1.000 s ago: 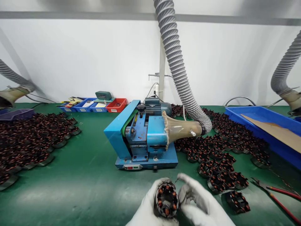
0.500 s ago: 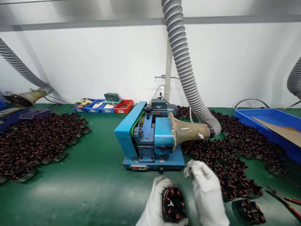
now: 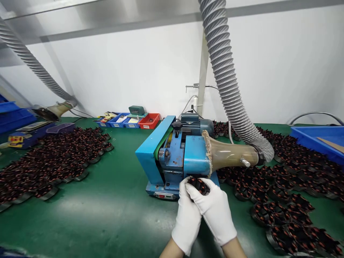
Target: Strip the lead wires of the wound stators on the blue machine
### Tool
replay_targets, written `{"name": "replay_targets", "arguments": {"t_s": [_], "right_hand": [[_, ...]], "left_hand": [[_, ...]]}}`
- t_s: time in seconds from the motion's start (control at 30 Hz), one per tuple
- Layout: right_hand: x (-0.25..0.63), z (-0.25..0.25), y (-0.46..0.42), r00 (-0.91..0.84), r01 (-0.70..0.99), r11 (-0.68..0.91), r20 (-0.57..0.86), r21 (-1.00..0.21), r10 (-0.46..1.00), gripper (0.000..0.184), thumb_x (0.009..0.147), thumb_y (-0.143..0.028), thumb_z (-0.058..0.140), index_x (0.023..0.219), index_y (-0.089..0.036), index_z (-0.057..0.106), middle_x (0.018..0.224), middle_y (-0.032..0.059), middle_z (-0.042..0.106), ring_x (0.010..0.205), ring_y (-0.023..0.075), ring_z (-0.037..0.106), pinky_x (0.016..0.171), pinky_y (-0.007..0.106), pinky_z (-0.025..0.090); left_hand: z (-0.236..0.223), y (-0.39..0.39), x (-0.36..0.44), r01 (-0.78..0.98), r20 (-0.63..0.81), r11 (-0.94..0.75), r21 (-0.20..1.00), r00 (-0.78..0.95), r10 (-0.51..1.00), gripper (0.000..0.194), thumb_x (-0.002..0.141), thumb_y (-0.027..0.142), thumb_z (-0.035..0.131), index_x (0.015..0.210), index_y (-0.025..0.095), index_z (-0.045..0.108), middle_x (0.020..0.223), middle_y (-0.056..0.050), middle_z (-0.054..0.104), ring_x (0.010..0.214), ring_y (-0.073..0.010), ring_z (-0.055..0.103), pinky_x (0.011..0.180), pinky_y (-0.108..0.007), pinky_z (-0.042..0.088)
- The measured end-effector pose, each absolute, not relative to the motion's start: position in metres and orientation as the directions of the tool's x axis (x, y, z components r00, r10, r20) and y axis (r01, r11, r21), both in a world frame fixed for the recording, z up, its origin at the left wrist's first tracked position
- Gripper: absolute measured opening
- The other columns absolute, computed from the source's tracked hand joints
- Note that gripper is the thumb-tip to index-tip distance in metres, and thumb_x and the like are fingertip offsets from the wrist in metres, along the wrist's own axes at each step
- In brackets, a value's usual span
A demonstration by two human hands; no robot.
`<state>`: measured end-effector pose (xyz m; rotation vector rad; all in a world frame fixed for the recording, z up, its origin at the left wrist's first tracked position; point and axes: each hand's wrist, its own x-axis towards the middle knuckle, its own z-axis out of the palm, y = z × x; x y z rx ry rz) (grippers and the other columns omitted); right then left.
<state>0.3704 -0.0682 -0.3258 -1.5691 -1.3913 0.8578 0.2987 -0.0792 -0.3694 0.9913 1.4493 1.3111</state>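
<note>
Both my hands wear white gloves and grip one motor stator (image 3: 198, 186), a dark ring with copper windings. My left hand (image 3: 186, 208) wraps its left side, and my right hand (image 3: 213, 206) closes on its right side with the thumb across the front. The stator is up against the front of a blue belt-grinding machine (image 3: 197, 154), just under its blue cover. Whether it touches the machine's working part is hidden. A tan funnel (image 3: 231, 154) joins the cover to a grey ribbed hose (image 3: 228, 79).
Many similar stators (image 3: 282, 211) spread over the right of the green table (image 3: 113, 215), with another mass of stators (image 3: 67, 154) at left. Small blue bins (image 3: 118, 120) and a red bin (image 3: 149, 121) stand at the back. A large blue tray (image 3: 322, 139) is at far right.
My left hand has carried the stator up and forward to the machine's front. My right hand, earlier apart, has joined it on the stator. The view has turned left.
</note>
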Motion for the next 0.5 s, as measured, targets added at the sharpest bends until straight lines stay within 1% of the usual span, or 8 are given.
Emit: {"name": "replay_targets", "arguments": {"t_s": [0.07, 0.1, 0.23, 0.37, 0.43, 0.5], "right_hand": [[0.373, -0.324, -0.065, 0.145, 0.403, -0.034, 0.027, -0.915, 0.989, 0.035, 0.068, -0.054, 0.066, 0.082, -0.021, 0.07, 0.075, 0.0066, 0.075, 0.072, 0.0266, 0.071, 0.063, 0.031, 0.053], [0.374, -0.324, -0.064, 0.144, 0.397, -0.037, 0.022, -0.917, 0.989, 0.036, 0.068, -0.054, 0.066, 0.082, -0.021, 0.071, 0.076, 0.0067, 0.075, 0.073, 0.0268, 0.071, 0.064, 0.031, 0.053], [0.376, -0.324, -0.062, 0.168, 0.362, -0.038, 0.025, -0.931, 0.985, 0.038, 0.069, -0.054, 0.065, 0.084, -0.019, 0.071, 0.078, 0.0084, 0.075, 0.076, 0.0276, 0.07, 0.066, 0.032, 0.053], [0.377, -0.324, -0.067, 0.172, 0.382, -0.041, 0.028, -0.923, 0.985, 0.038, 0.07, -0.054, 0.063, 0.083, -0.019, 0.07, 0.076, 0.0088, 0.075, 0.074, 0.0275, 0.07, 0.065, 0.033, 0.053], [0.377, -0.327, -0.079, 0.165, 0.402, -0.057, 0.012, -0.914, 0.986, 0.035, 0.068, -0.052, 0.064, 0.082, -0.02, 0.07, 0.075, 0.0088, 0.074, 0.072, 0.0278, 0.069, 0.064, 0.034, 0.053], [0.378, -0.332, -0.097, 0.179, 0.359, -0.072, -0.007, -0.931, 0.984, 0.037, 0.064, -0.05, 0.067, 0.085, -0.019, 0.07, 0.08, 0.0104, 0.074, 0.074, 0.0289, 0.069, 0.066, 0.034, 0.054]], "left_hand": [[-0.367, -0.076, 0.301, -0.04, -0.115, 0.109, 0.993, -0.259, 0.959, 0.04, 0.077, 0.024, 0.054, 0.115, 0.021, 0.041, 0.09, -0.006, 0.07, 0.081, -0.0193, 0.067, 0.075, -0.034, 0.051], [-0.366, -0.075, 0.302, -0.049, -0.117, 0.107, 0.993, -0.264, 0.957, 0.039, 0.077, 0.024, 0.054, 0.114, 0.021, 0.042, 0.091, -0.005, 0.07, 0.082, -0.0192, 0.066, 0.076, -0.033, 0.051], [-0.355, -0.072, 0.309, -0.068, -0.097, 0.081, 0.994, -0.297, 0.95, 0.032, 0.077, 0.021, 0.053, 0.108, 0.02, 0.045, 0.103, -0.009, 0.066, 0.092, -0.0183, 0.063, 0.085, -0.033, 0.048], [-0.35, -0.079, 0.312, -0.071, -0.131, 0.115, 0.991, -0.295, 0.946, 0.034, 0.076, 0.023, 0.053, 0.109, 0.019, 0.046, 0.102, -0.011, 0.066, 0.09, -0.0194, 0.064, 0.084, -0.034, 0.05], [-0.355, -0.091, 0.31, -0.046, -0.144, 0.137, 0.99, -0.311, 0.939, 0.034, 0.074, 0.023, 0.055, 0.107, 0.02, 0.05, 0.101, -0.01, 0.067, 0.092, -0.0214, 0.064, 0.086, -0.035, 0.049], [-0.361, -0.106, 0.304, 0.026, -0.104, 0.117, 0.993, -0.303, 0.948, 0.039, 0.068, 0.023, 0.061, 0.107, 0.023, 0.054, 0.104, -0.009, 0.067, 0.095, -0.0242, 0.064, 0.086, -0.036, 0.05]]}}
